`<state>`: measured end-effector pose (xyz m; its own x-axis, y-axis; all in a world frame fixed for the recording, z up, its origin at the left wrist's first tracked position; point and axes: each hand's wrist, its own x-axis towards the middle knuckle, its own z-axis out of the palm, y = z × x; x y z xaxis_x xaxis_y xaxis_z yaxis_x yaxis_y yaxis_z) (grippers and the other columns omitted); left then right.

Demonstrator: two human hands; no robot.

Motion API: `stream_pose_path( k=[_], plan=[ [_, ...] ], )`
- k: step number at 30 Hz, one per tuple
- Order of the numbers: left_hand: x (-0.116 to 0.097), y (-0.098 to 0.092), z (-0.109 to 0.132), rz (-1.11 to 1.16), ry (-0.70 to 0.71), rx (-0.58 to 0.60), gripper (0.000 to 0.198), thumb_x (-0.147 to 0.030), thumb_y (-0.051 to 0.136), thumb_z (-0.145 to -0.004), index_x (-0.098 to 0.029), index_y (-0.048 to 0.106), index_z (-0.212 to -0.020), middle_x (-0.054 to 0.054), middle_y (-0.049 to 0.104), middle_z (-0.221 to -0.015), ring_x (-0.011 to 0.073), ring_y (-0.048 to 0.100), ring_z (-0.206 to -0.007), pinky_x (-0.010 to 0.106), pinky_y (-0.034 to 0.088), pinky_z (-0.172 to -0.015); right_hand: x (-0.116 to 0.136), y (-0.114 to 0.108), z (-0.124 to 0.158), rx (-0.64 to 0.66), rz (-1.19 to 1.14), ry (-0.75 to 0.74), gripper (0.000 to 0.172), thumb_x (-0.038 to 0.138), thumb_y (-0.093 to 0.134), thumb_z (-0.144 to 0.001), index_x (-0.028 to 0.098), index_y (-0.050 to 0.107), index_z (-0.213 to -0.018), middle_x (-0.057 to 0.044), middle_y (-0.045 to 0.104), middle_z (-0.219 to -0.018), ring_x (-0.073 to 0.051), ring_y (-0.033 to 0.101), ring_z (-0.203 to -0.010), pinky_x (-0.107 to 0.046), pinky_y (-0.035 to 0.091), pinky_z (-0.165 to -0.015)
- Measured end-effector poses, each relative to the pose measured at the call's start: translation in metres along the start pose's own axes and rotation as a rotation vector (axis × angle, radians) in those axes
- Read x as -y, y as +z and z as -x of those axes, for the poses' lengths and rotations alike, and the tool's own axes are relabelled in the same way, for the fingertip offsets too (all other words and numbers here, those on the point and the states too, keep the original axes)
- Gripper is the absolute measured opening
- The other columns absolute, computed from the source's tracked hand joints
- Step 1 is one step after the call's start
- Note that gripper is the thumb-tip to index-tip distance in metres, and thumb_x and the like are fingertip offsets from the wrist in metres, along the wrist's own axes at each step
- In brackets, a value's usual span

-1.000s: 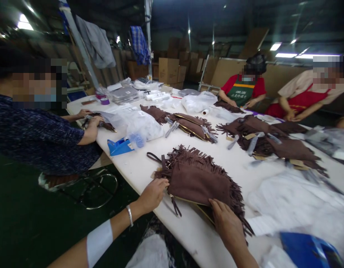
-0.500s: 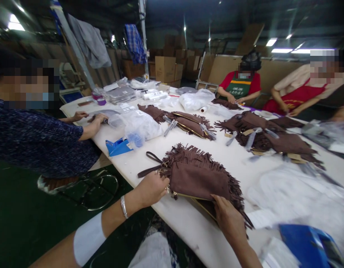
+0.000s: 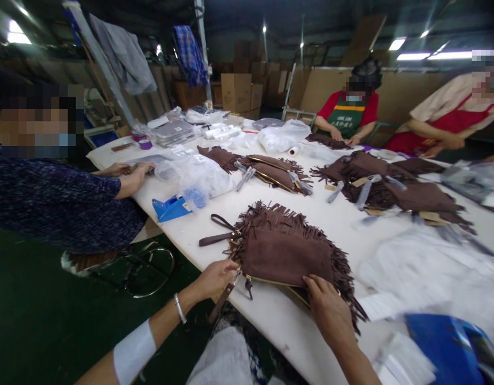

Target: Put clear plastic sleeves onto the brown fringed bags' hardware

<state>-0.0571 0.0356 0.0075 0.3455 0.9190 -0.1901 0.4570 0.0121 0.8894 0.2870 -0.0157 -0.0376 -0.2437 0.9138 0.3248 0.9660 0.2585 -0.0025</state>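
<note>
A brown fringed clutch bag point(image 3: 287, 258) lies near the table's front edge, its gold zipper side toward me. At its left front corner my left hand point(image 3: 220, 279) pinches the metal clasp of a wrist strap point(image 3: 222, 303), which dangles over the edge. A small zipper pull point(image 3: 249, 287) hangs beside it. My right hand point(image 3: 329, 307) grips the bag's front right edge, fingers on top and the thumb hidden beneath. Another looped wrist strap point(image 3: 218, 235) sticks out at the bag's far left side.
Further back on the white table point(image 3: 183, 235) lie more brown fringed bags point(image 3: 271, 172) and a bag pile point(image 3: 391, 184). A blue tape dispenser point(image 3: 170, 208) stands left, another blue object point(image 3: 447, 342) at the right front. Plastic bags point(image 3: 427, 267) spread rightward. Co-workers sit left and stand opposite.
My left hand has drawn slightly down and left, and a strap now hangs below it. The right hand stays on the bag's edge.
</note>
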Motion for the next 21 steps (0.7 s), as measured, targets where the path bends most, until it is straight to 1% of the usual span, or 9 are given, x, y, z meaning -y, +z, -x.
stream_pose_path(
  k=[3,5,7,10,11,13,15,18,21],
  plan=[
    [-0.004,0.012,-0.009,0.252,-0.106,0.049,0.039,-0.050,0.053,-0.083,-0.014,0.064,-0.092,0.006,0.069,-0.083,0.0213,0.062,-0.081,0.030,0.045,-0.074,0.009,-0.010,-0.001,-0.003,-0.018,0.027,0.038,0.010,0.045,-0.087,0.018,0.057,-0.122,-0.013,0.061,-0.118,-0.026,0.057,-0.105,-0.039,0.048,-0.088],
    [-0.005,0.017,-0.012,0.369,-0.180,0.108,0.042,-0.056,0.054,-0.082,-0.014,0.061,-0.083,0.005,0.067,-0.073,0.0188,0.061,-0.069,0.028,0.044,-0.066,0.028,-0.020,0.001,-0.028,-0.059,0.067,0.042,0.008,0.043,-0.087,0.016,0.054,-0.127,-0.015,0.057,-0.126,-0.028,0.054,-0.111,-0.042,0.046,-0.093],
    [-0.008,0.018,-0.012,0.398,-0.212,0.134,0.042,-0.057,0.056,-0.080,-0.015,0.060,-0.080,0.004,0.065,-0.071,0.0164,0.058,-0.062,0.025,0.040,-0.059,0.059,-0.032,0.006,-0.053,-0.172,0.114,0.043,0.009,0.043,-0.088,0.016,0.051,-0.129,-0.015,0.055,-0.129,-0.028,0.052,-0.115,-0.043,0.044,-0.096],
    [-0.017,0.014,-0.008,0.316,-0.218,0.148,0.041,-0.057,0.059,-0.078,-0.016,0.060,-0.079,0.001,0.063,-0.069,0.0138,0.053,-0.055,0.023,0.035,-0.053,0.121,-0.043,0.009,0.022,-0.467,0.211,0.032,0.013,0.044,-0.090,0.019,0.057,-0.118,-0.011,0.065,-0.111,-0.024,0.059,-0.102,-0.038,0.048,-0.090],
    [-0.019,0.012,-0.008,0.286,-0.215,0.153,0.040,-0.057,0.059,-0.078,-0.016,0.060,-0.078,-0.001,0.061,-0.067,0.0132,0.050,-0.053,0.022,0.035,-0.052,0.141,-0.042,0.006,0.058,-0.562,0.265,0.030,0.017,0.048,-0.089,0.018,0.057,-0.118,-0.011,0.065,-0.110,-0.024,0.060,-0.101,-0.037,0.049,-0.089],
    [-0.018,0.005,-0.012,0.222,-0.212,0.190,0.039,-0.056,0.058,-0.079,-0.017,0.058,-0.074,-0.004,0.055,-0.062,0.0121,0.045,-0.051,0.021,0.032,-0.050,0.172,-0.031,-0.007,0.065,-0.710,0.396,0.044,0.025,0.062,-0.081,0.016,0.053,-0.124,-0.013,0.063,-0.116,-0.027,0.058,-0.106,-0.040,0.048,-0.092],
    [-0.012,-0.002,-0.023,0.145,-0.187,0.246,0.037,-0.055,0.058,-0.081,-0.018,0.057,-0.075,-0.006,0.050,-0.059,0.0113,0.043,-0.050,0.021,0.030,-0.048,0.190,-0.015,-0.025,0.086,-0.863,0.492,0.046,0.025,0.068,-0.075,0.017,0.054,-0.119,-0.011,0.064,-0.114,-0.027,0.059,-0.105,-0.039,0.048,-0.091],
    [0.008,-0.008,-0.042,-0.011,-0.123,0.268,0.035,-0.055,0.062,-0.077,-0.020,0.061,-0.082,-0.006,0.056,-0.062,0.0135,0.049,-0.054,0.021,0.036,-0.051,0.203,0.005,-0.046,0.238,-1.265,0.706,0.020,0.028,0.052,-0.087,0.019,0.057,-0.104,-0.005,0.069,-0.089,-0.020,0.066,-0.080,-0.034,0.052,-0.075],
    [0.028,-0.005,-0.050,-0.184,-0.043,0.205,0.033,-0.056,0.063,-0.077,-0.025,0.065,-0.088,-0.004,0.069,-0.081,0.0211,0.062,-0.079,0.029,0.048,-0.073,0.210,0.011,-0.047,0.522,-1.719,0.855,0.025,0.032,0.036,-0.094,0.018,0.052,-0.108,0.001,0.063,-0.063,-0.014,0.059,-0.048,-0.028,0.050,-0.053]
  ],
)
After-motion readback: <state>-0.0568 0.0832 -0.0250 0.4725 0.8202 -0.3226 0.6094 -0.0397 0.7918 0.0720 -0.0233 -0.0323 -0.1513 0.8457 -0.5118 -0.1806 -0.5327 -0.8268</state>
